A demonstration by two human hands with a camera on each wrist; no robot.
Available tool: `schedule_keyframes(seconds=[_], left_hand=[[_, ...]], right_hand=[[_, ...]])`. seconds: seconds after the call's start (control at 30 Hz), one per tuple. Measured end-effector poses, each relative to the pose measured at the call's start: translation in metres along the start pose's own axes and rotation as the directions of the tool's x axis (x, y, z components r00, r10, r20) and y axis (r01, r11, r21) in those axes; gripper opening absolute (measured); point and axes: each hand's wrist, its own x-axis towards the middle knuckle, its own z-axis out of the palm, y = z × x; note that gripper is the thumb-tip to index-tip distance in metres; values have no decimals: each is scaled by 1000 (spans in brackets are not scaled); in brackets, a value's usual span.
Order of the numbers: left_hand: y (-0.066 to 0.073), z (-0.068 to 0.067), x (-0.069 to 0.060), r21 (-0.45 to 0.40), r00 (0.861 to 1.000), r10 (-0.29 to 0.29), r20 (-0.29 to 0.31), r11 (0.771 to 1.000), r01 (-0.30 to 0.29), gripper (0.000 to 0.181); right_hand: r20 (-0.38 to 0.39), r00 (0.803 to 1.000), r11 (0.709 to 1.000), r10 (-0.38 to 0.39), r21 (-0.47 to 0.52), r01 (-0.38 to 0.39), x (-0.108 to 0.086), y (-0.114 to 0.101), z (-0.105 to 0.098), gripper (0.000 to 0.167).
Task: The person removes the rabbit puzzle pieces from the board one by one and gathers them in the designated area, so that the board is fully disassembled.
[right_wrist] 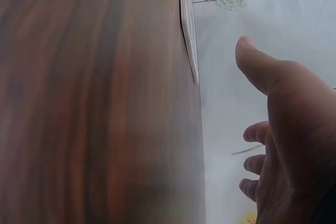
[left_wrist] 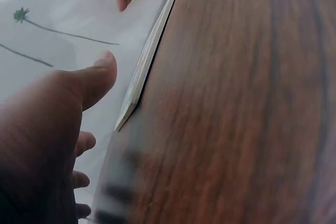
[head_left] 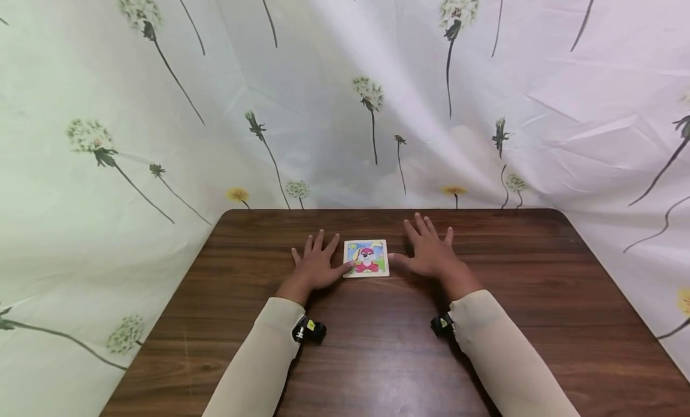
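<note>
Head view: the picture board (head_left: 369,252) lies flat on the tabletop (head_left: 366,339) between the left hand (head_left: 317,268) and right hand (head_left: 433,258), probably for equal reach. Both hands' fingers (head_left: 319,243) are spread, gripping nothing.

Left wrist view: left thumb (left_wrist: 97,80) appears clear of the board's edge.

Right wrist view: right thumb (right_wrist: 257,66) likewise.

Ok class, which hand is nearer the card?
Left, by the head view: the left hand has its thumb over the card; the right hand has its thumb beside the card's right edge.
</note>
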Motion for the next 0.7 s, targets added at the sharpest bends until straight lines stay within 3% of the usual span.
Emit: schedule_keyframes(seconds=[0.2, 0.7], left_hand=[[-4, 3, 2, -59, 1000, 28, 2, 998, -28, 92], [-7, 7, 2, -20, 999, 36, 37, 999, -35, 82]], right_hand=[[-11, 999, 998, -36, 49, 37, 9, -11, 7, 100], [-12, 996, 990, -86, 108, 86, 23, -34, 27, 81]])
